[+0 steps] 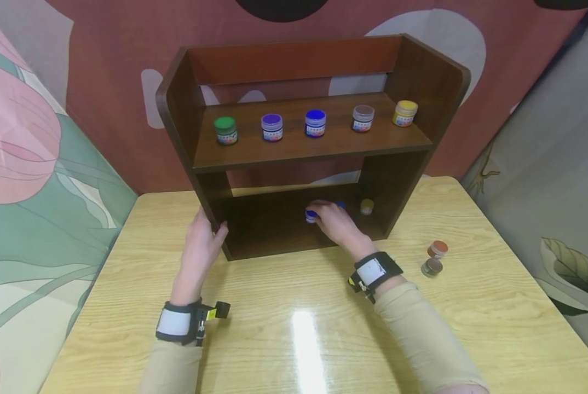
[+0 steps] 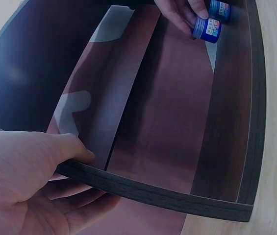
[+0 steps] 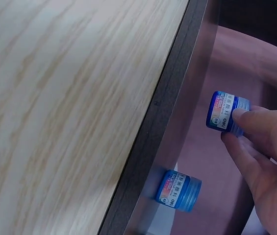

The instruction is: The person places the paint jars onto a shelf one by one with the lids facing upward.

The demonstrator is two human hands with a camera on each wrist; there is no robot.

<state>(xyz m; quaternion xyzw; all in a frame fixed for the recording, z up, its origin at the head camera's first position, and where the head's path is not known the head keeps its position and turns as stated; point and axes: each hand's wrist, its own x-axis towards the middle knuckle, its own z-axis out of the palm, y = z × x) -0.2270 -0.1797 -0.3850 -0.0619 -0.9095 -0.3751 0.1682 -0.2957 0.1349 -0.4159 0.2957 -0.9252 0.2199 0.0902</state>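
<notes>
My right hand (image 1: 337, 223) pinches a small paint jar with a dark blue lid (image 1: 311, 218) inside the lower level of a dark brown wooden shelf (image 1: 294, 241). In the right wrist view, thumb and fingers hold this jar (image 3: 222, 111) by its lid end, its label showing. A lighter blue jar (image 3: 178, 191) stands beside it on the lower board, mostly behind the hand in the head view. A yellow-lidded jar (image 1: 367, 207) is further right on that board. My left hand (image 2: 40, 181) grips the shelf's left side panel (image 2: 163, 193), thumb inside and fingers outside.
On the upper board stand jars with green (image 1: 226, 131), purple (image 1: 272, 127), blue (image 1: 316, 123), brownish (image 1: 363, 119) and yellow (image 1: 404, 113) lids. An orange-brown jar (image 1: 437, 249) and a dark brown jar (image 1: 431, 267) sit on the wooden table (image 1: 254, 339), right of the shelf.
</notes>
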